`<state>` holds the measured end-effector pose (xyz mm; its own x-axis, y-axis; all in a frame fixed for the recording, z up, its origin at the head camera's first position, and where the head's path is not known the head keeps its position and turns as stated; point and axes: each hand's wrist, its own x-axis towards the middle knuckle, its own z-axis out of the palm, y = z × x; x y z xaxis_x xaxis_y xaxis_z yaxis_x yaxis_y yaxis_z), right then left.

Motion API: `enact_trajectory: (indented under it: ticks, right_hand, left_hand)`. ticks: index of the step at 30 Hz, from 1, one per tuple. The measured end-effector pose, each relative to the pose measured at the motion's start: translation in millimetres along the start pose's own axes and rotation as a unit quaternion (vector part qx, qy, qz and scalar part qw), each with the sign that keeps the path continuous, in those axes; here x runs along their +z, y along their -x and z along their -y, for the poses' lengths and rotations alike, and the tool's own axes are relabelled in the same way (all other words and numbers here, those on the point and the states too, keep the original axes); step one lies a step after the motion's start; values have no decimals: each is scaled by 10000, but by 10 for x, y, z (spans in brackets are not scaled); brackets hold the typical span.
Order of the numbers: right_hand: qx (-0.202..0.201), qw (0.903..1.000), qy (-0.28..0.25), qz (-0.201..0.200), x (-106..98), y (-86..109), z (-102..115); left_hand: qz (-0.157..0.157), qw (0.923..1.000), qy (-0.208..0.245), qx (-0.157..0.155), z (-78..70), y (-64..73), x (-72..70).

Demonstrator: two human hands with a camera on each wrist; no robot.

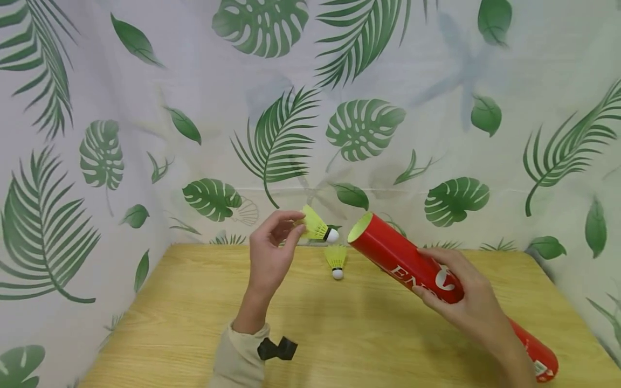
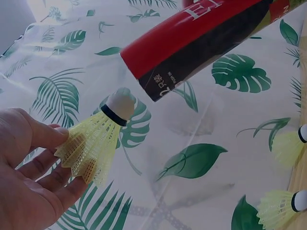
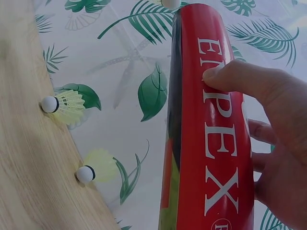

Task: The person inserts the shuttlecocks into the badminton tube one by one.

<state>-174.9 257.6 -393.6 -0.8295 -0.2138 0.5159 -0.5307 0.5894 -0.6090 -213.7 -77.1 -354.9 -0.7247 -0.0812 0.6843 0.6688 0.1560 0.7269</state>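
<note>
A flared yellow mesh shuttlecock [image 1: 315, 224] is pinched by the fingers of the raised left hand [image 1: 273, 241], just left of a glossy red tube [image 1: 400, 250], tilted, clamped in the right hand [image 1: 468, 293].

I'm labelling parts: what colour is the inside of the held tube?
The tube's inside is yellow-green, seen best in the head view.

Glossy, smooth held tube [image 1: 399, 255] at four o'clock; perforated, plastic-looking held shuttlecock [image 1: 316, 225] at its ten; wood-grained tabletop [image 1: 335, 328] at six; matt, cloth-like backdrop [image 1: 310, 73] at twelve.
</note>
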Motion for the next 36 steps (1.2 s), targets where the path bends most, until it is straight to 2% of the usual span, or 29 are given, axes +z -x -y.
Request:
enact_trajectory:
  ticks: [6,15,20,29,36]
  right_hand:
    - [-91,9999,-89,35,33,-13,5]
    - [-87,9999,-37,123,45,-24,8]
    - [-66,9999,-40,119,50,-21,11]
    - [-131,9998,35,156,41,-29,20]
    - [-74,9997,142,204,33,-18,16]
  left_hand:
    - [153,9998,-69,62,-59,-25,144]
    - [532,9967,-344,511,-84,-28,357]
    - [603,9955,-420,604,-68,8,428]
    - [718,9970,-143,237,-10,90,530]
    - [654,9976,145,-161,14,150,570]
